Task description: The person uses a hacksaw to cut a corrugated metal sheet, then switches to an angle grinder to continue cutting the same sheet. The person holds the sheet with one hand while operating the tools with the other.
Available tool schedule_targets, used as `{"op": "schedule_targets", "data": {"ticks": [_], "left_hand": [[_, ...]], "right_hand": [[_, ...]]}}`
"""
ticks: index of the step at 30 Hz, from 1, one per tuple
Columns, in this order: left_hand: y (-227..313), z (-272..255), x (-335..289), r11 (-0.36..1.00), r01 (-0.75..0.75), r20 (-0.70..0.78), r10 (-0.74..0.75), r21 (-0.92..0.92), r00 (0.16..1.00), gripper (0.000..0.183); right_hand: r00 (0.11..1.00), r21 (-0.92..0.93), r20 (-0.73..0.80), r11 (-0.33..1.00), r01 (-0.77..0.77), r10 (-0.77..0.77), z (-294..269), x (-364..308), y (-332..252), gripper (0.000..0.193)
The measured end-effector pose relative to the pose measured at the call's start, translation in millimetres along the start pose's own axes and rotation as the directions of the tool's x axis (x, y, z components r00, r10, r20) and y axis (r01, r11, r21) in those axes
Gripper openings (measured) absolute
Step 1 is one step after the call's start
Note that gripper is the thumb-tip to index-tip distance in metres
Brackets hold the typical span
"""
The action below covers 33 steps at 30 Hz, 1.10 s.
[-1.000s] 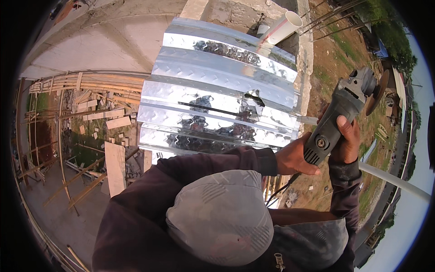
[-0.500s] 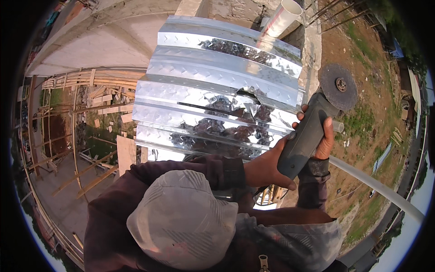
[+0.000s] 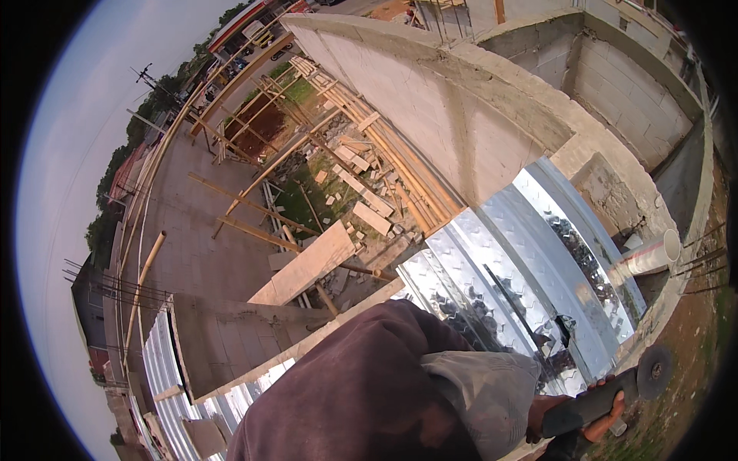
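Note:
At the lower right I hold a dark angle grinder (image 3: 578,412), its round cutting disc (image 3: 655,372) pointing outward past the edge of the metal. My left hand (image 3: 538,416) is closed on the rear of its body, partly hidden by cloth. Farther forward, my right hand (image 3: 610,424) wraps around the body from below, with fingertips showing on the far side. Just beyond the tool lies a shiny ribbed metal sheet (image 3: 530,238). It has a torn, dark hole (image 3: 566,329) and a narrow straight slit (image 3: 503,284). The disc is apart from the sheet.
A white plastic pipe (image 3: 649,256) stands by the sheet's right edge, near rough concrete. A block wall (image 3: 430,92) rises behind. Down to the left are bamboo poles (image 3: 400,173), a leaning board (image 3: 307,265) and rubble. More ribbed sheets (image 3: 163,357) lie lower left.
The view has swung left, so the sheet, grinder and both hands now appear farther to the lower right. Both hands keep their hold on the grinder.

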<state>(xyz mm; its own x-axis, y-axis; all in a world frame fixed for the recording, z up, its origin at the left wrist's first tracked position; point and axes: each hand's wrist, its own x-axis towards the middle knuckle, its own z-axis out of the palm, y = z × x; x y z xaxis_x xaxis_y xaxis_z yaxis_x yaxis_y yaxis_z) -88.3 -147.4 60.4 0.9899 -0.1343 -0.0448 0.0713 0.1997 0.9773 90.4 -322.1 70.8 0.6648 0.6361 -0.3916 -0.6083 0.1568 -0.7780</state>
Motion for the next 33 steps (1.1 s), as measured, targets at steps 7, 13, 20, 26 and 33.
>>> {"op": "schedule_targets", "data": {"ticks": [7, 13, 20, 26, 33], "left_hand": [[4.8, -40.6, -10.6, 0.975, -0.121, -0.069, 0.136, 0.186, 0.988, 0.048], [36.3, -221.8, -70.7, 0.565, 0.414, -0.698, 0.524, 0.714, 0.488, 0.031], [-61.6, -347.4, -175.2, 0.376, 0.917, -0.988, 0.126, 0.135, 0.094, 0.077], [-62.0, -319.2, -149.2, 0.451, 0.886, -0.993, 0.009, 0.106, 0.114, 0.078], [-70.9, -319.8, -153.3, 0.414, 0.906, -0.995, 0.071, 0.087, 0.062, 0.075]], "right_hand": [[0.998, -0.442, -0.056, 0.897, -0.001, -0.026, -23.7, 22.4, -43.4, 0.069], [0.99, -0.815, 0.017, 0.572, 0.097, -0.143, 49.8, -13.0, -122.8, 0.082], [0.974, -0.962, 0.207, 0.199, 0.185, 0.096, 77.6, 19.0, -87.3, 0.089], [0.966, -0.985, 0.152, 0.113, 0.13, 0.209, 68.4, 17.3, -42.5, 0.09], [0.955, -0.994, 0.113, 0.019, 0.112, 0.275, 67.4, 32.9, -30.7, 0.091]]}}
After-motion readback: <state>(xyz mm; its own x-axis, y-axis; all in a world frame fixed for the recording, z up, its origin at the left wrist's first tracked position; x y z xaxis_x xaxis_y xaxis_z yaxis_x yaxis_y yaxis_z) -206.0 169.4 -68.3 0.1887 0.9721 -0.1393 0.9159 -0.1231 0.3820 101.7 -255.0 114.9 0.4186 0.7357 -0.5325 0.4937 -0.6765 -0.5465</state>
